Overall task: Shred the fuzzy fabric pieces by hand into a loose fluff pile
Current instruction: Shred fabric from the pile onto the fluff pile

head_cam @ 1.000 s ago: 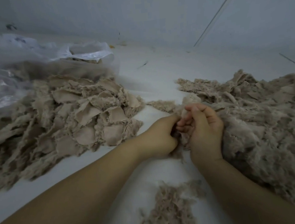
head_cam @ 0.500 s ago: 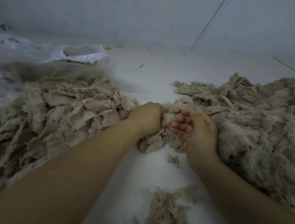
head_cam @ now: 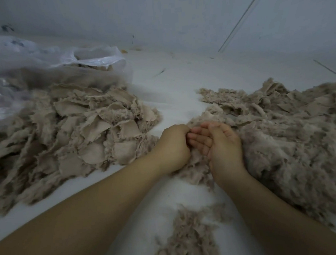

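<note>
Beige fuzzy fabric pieces (head_cam: 79,134) heaped on white surface (head_cam: 172,86) at left, partly covered by clear plastic bag (head_cam: 37,63) behind. Left hand (head_cam: 172,147) curled into fist at pile edge; what is held cannot be told. Right hand (head_cam: 220,145) seen palm-up, fingers (head_cam: 196,136) loosely bent, resting on shredded beige fluff pile (head_cam: 284,138) spread at right. Small fluff clump (head_cam: 188,238) lying near bottom centre.

Both bare forearms reach forward; the left hand (head_cam: 172,147) is curled into a fist, touching the right hand's (head_cam: 219,145) curled fingers (head_cam: 197,140).
</note>
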